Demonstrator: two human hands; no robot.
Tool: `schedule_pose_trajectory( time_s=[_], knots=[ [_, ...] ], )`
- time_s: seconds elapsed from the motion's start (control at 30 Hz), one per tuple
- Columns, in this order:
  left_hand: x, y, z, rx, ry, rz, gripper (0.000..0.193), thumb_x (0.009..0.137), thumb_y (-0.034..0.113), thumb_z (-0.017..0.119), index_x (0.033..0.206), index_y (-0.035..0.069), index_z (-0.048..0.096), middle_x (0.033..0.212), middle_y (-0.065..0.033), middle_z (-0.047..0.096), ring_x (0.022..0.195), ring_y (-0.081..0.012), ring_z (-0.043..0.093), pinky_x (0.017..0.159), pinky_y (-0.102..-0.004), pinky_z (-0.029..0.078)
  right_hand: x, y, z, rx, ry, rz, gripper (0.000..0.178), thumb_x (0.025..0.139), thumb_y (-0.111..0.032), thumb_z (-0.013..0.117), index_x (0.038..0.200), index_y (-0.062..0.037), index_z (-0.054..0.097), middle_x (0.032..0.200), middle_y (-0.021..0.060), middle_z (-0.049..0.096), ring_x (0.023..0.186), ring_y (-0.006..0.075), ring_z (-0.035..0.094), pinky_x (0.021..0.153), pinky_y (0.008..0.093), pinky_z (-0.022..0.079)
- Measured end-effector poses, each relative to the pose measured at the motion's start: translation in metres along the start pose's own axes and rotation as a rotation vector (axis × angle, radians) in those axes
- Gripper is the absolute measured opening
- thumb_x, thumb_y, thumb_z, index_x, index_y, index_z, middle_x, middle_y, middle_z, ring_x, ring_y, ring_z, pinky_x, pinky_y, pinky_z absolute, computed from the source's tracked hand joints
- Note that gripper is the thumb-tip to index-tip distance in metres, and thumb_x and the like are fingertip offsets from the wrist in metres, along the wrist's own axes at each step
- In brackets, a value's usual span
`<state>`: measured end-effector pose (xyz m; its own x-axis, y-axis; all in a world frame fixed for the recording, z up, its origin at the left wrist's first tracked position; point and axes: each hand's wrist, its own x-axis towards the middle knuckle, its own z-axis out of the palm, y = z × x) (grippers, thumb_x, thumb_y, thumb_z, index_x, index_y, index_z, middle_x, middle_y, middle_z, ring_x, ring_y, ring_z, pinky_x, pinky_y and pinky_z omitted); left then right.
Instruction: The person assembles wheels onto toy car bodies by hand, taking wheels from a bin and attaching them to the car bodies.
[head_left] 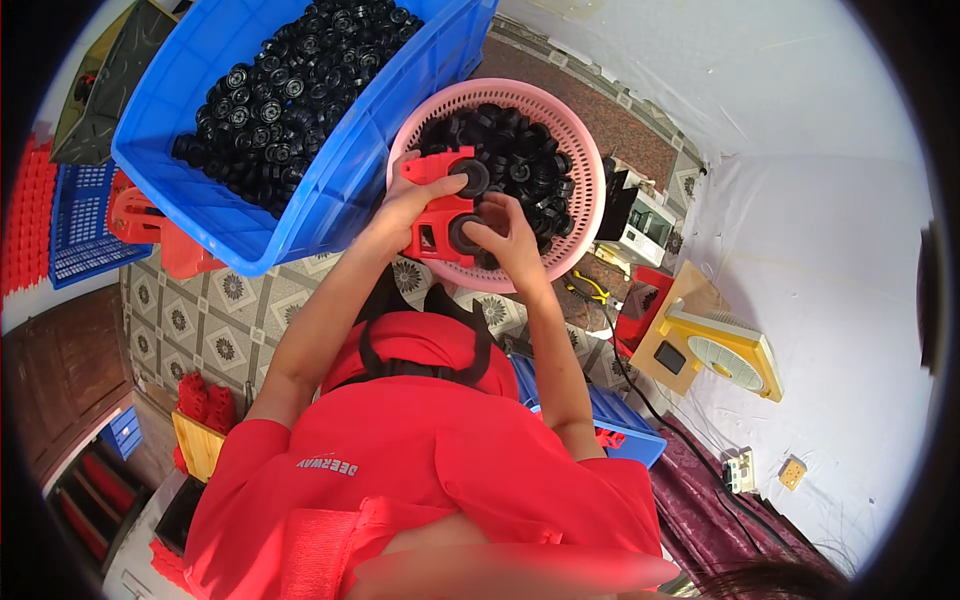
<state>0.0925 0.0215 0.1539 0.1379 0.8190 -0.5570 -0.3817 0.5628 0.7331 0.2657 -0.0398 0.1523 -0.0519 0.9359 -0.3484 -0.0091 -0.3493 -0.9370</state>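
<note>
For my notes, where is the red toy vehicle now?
The red toy vehicle is upper centre in the head view, between left hand and right hand, over the pink basket.

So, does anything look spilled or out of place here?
I see no spill: loose black toy wheels sit inside the blue bin and pink basket. The yellow-handled pliers beside the basket look slightly stray, lying loose.
</note>
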Motion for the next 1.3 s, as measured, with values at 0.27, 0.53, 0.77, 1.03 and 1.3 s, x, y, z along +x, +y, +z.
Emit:
schedule_pose_trajectory(
  time_s=[0.27, 0.53, 0.77, 1.03, 1.3],
  knots=[
    [-0.050, -0.011, 0.001, 0.281, -0.226, 0.034, 0.100, 0.068, 0.004, 0.084, 0.146, 0.008, 0.022, 0.129, -0.0116, 0.052, 0.115, -0.0219, 0.056, 0.096, -0.0367, 0.048, -0.004, 0.005, 0.000, 0.314, -0.099, 0.037, 0.075, 0.083, -0.017, 0.070, 0.145, 0.0033, 0.032, 0.128, 0.0153, 0.053, 0.118, 0.0207, 0.052, 0.100, 0.0316, 0.041],
    [-0.053, -0.020, -0.006, 0.295, -0.289, 0.061, 0.087, 0.066, 0.012, 0.087, 0.138, 0.008, 0.038, 0.125, -0.0091, 0.056, 0.113, -0.0211, 0.057, 0.097, -0.0358, 0.047, -0.021, -0.019, -0.013, 0.289, -0.155, -0.072, 0.076, 0.073, -0.015, 0.076, 0.139, 0.0009, 0.042, 0.131, 0.0145, 0.054, 0.122, 0.0222, 0.051, 0.101, 0.0345, 0.040],
    [-0.038, -0.021, -0.071, -0.164, -0.732, -0.439, 0.094, 0.080, 0.058, 0.066, 0.148, 0.007, 0.027, 0.144, -0.0164, 0.042, 0.134, -0.0310, 0.041, 0.111, -0.0455, 0.035, -0.039, -0.062, 0.001, -0.724, -0.433, -0.863, 0.078, 0.062, -0.030, 0.080, 0.132, -0.0091, 0.053, 0.135, 0.0111, 0.051, 0.127, 0.0275, 0.047, 0.108, 0.0466, 0.026],
    [-0.033, -0.007, -0.059, -0.240, -0.582, -0.150, 0.066, 0.082, 0.028, 0.070, 0.136, 0.006, 0.040, 0.132, -0.0109, 0.051, 0.122, -0.0239, 0.051, 0.105, -0.0408, 0.040, 0.105, 0.095, -0.073, -1.436, 0.597, -0.126, 0.035, 0.085, -0.040, 0.064, 0.081, -0.0051, 0.068, 0.085, 0.0128, 0.060, 0.080, 0.0318, 0.062, 0.067, 0.0446, 0.048],
    [-0.021, -0.002, -0.051, -0.221, -0.213, -0.009, 0.056, 0.088, 0.021, 0.070, 0.130, 0.010, 0.037, 0.122, -0.0101, 0.054, 0.111, -0.0245, 0.057, 0.093, -0.0414, 0.049, 0.079, 0.127, -0.046, -1.260, 0.468, -0.390, 0.023, 0.077, -0.025, 0.073, 0.087, -0.0051, 0.067, 0.094, 0.0110, 0.063, 0.088, 0.0309, 0.059, 0.076, 0.0438, 0.046]
  ],
)
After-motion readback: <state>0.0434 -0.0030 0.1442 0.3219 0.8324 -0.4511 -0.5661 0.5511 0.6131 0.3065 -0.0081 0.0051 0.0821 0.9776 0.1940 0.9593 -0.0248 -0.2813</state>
